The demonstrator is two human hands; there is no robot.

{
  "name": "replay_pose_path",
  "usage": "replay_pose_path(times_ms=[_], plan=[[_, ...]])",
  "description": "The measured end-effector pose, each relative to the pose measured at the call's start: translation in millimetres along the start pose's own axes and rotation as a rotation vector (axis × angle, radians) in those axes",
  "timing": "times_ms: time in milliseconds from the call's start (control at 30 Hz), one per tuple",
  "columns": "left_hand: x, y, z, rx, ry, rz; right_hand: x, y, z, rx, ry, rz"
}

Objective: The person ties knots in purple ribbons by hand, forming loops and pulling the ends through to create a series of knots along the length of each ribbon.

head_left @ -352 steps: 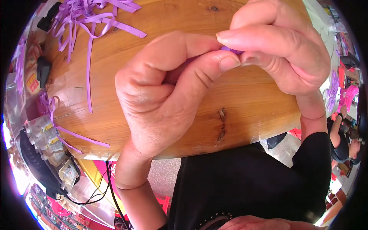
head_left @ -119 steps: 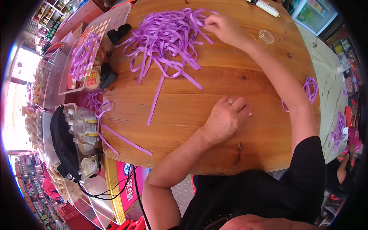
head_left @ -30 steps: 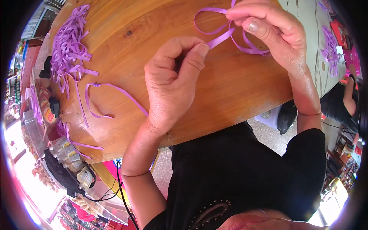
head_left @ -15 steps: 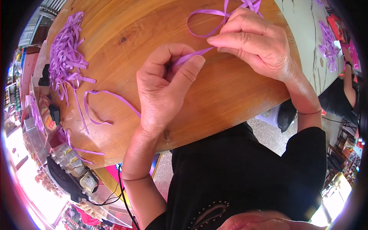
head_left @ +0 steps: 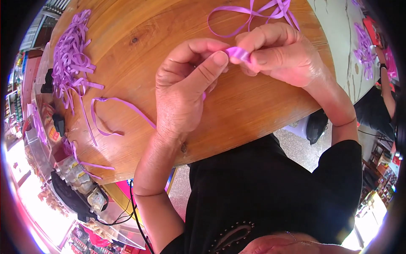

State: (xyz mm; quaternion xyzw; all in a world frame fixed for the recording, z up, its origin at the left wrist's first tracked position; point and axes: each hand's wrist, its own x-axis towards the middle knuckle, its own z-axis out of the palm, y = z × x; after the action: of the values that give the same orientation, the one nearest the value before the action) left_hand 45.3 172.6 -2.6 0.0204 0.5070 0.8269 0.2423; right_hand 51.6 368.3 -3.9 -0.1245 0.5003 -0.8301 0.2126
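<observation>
Over the wooden table, a purple ribbon [head_left: 239, 53] is bent into a short curl between my two hands. My left hand [head_left: 186, 82] pinches it between thumb and forefinger, and a bit of purple shows below those fingers. From the other side my right hand [head_left: 281, 55] grips the curl with thumb and fingertips. The two hands almost touch. Past my right hand, loops of loose purple ribbon [head_left: 228, 9] lie on the table; whether they join the held piece is hidden. A single strip of ribbon [head_left: 127, 103] runs on the wood beside my left wrist.
A heap of purple ribbon pieces [head_left: 69, 55] covers the wooden table's [head_left: 114, 21] far left edge. Beyond that edge are clear plastic bins and a black mesh item [head_left: 69, 194]. At right, another person's arm [head_left: 387, 80] is near more purple ribbon [head_left: 363, 53] on a pale surface.
My right hand has moved in and down toward my left. The ribbon, stretched straight between them before, is now curled over. My left hand has shifted slightly right.
</observation>
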Motion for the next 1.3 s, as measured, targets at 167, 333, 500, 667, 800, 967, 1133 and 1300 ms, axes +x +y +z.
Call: replay_pose_path(times_ms=[167,333,500,667,800,967,1133,1300], plan=[[-1,-5,-4,-0.130,-0.029,0.119,-2,1,-1,0.286,-0.087,0.102],[0,-4,4,-0.098,0.057,0.108,-5,2,8,0.263,-0.109,0.190],[-5,-16,7,-0.034,0.010,0.223,-1,-7,15,-0.483,0.126,-0.187],[-7,-18,14,-0.002,0.131,0.201,1,-2,14,-0.937,0.069,-0.426],[-12,-21,16,-0.120,0.075,0.161,3,-1,11,-1.214,0.088,-0.602],[-3,-28,16,0.209,0.177,0.345,2,0,24,-1.319,0.168,-0.611],[0,-27,14,0.449,0.215,0.459,-5,-16,34,-1.297,0.281,-0.465],[-5,-20,14,0.173,0.147,0.300,1,-25,27,-0.872,0.192,-0.132]])
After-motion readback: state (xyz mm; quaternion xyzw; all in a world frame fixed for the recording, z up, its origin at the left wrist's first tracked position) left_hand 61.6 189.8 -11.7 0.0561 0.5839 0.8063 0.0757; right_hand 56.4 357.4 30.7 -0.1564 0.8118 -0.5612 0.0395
